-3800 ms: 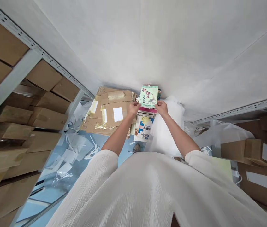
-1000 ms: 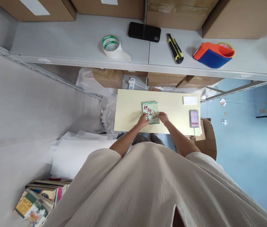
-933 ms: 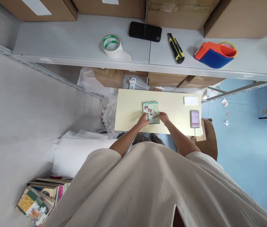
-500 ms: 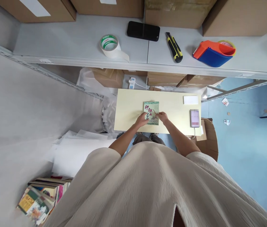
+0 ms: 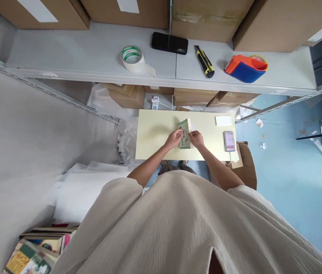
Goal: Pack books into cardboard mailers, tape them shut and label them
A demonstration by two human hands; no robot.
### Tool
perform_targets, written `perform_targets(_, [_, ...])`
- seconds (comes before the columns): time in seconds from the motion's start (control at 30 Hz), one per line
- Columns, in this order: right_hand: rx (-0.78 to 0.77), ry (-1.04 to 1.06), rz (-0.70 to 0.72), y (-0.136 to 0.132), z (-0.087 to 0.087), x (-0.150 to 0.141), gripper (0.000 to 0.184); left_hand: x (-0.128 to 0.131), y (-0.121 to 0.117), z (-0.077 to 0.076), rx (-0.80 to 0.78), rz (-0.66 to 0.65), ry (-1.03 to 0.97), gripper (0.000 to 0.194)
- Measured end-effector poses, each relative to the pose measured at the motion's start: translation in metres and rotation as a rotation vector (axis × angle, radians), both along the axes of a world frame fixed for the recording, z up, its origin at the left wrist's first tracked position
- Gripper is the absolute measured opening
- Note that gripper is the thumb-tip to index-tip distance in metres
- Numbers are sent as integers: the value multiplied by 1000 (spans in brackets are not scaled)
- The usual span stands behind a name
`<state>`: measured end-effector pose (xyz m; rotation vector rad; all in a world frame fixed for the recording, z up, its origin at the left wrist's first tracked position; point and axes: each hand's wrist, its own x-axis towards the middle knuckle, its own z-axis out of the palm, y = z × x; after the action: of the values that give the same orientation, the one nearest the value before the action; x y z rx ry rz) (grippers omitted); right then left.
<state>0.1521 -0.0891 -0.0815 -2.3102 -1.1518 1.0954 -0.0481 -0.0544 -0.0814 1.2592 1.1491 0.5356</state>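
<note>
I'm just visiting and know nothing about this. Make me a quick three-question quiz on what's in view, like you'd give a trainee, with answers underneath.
1. True or false: on the grey shelf, the black-and-yellow cutter lies between the black rectangular device and the orange-and-blue tape dispenser.

2. What is the person handling at the pale yellow table?
A) a roll of tape
B) a green-covered book
C) a cardboard box

3. Fill in the blank: as pictured, the device with the lit screen lies toward the ____ end of the table.

Key: 1. True. 2. B. 3. Right.
</note>
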Motion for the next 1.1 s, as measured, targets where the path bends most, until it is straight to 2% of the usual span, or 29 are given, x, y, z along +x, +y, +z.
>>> perform_targets(0.13, [190,-228,255,-1,17,-39,30,-15,-1,9,-60,119,90,44])
perform_targets(0.23, [326,-314,326,0,26,-54,35,-34,-2,12,-109,212,156,57])
perform_targets(0.33, [277,-251,310,3,20,-53,35,-51,-2,10,-148,249,186,67])
perform_targets(0.43, [125,-127,290,1,1,-45,33,-63,1,3,-173,235,211,77])
perform_targets(0.57, [-64,21,223,-10,-28,-41,36,-73,9,-7,-190,162,259,78])
perform_targets(0.73, [-192,169,61,-21,-51,-43,51,-83,6,-16,-51,19,414,60])
perform_targets(0.93, [-135,358,-38,-21,-68,-50,65,-81,-14,-30,64,-262,542,55])
perform_targets(1.1, [-103,496,-184,-22,-71,-59,77,-78,-26,-40,132,-417,631,53])
